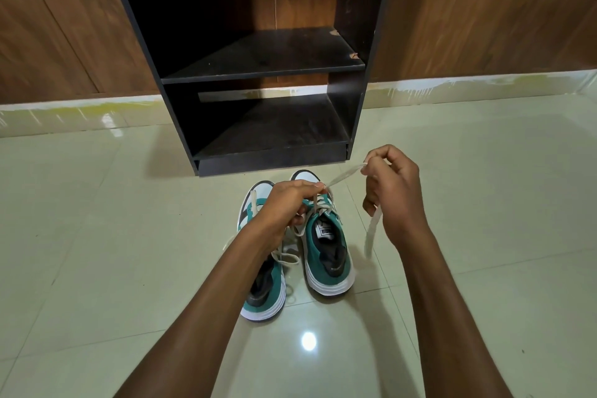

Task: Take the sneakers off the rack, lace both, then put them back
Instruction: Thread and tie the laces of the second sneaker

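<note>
Two green-and-white sneakers stand side by side on the floor tiles, toes toward the black rack. The right sneaker has a cream lace partly threaded. My left hand pinches that lace just above the eyelets. My right hand holds the same lace pulled taut up and to the right, and its loose end dangles below my fist. My left forearm partly covers the left sneaker, whose lace lies slack.
The rack has two bare shelves and stands against a wood-panelled wall. Glossy pale floor tiles spread on all sides, with a light glare spot just behind the shoes.
</note>
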